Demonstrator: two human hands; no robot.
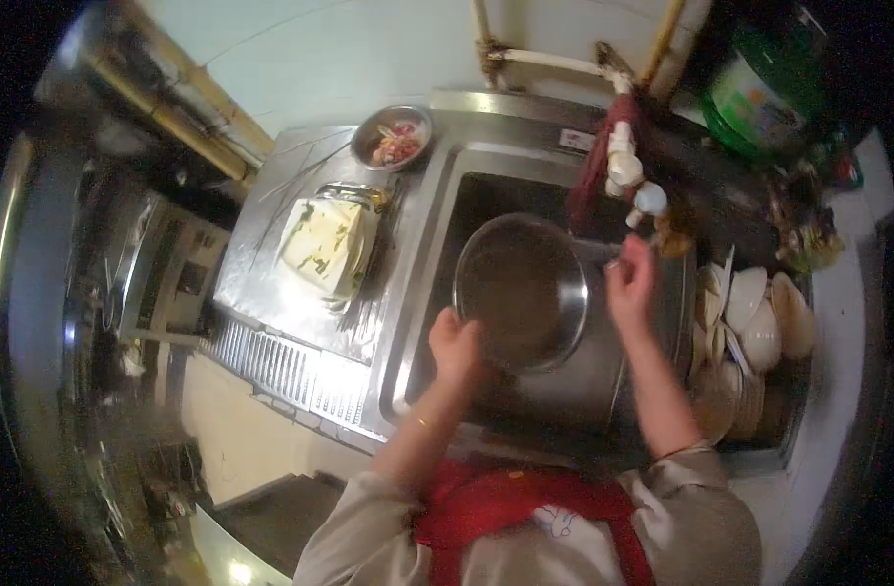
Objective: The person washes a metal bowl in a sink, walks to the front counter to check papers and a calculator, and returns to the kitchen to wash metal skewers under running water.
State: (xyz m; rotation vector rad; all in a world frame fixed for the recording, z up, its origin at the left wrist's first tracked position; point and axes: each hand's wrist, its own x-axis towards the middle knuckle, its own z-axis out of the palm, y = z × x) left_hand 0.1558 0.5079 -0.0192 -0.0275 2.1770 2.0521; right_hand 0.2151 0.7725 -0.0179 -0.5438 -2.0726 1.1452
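Observation:
A round, shiny metal bowl [522,293] is over the sink [432,283], its inside dark and its contents hard to make out. My left hand [457,347] grips the bowl's near left rim, thumb on the edge. To the right of the bowl, my right hand [630,283] is raised with its fingers curled, just below the white tap [650,200]. A greyish strip runs between the bowl's far right rim and these fingers; I cannot tell whether it is a handle or something else. A dark red cloth [591,176] hangs beside the tap.
On the left steel counter stand a small metal bowl of cut pieces [393,139] and a white block with green bits [322,242] on a tray. Stacked dishes [754,327] fill the right side. A green container [759,98] stands at the back right.

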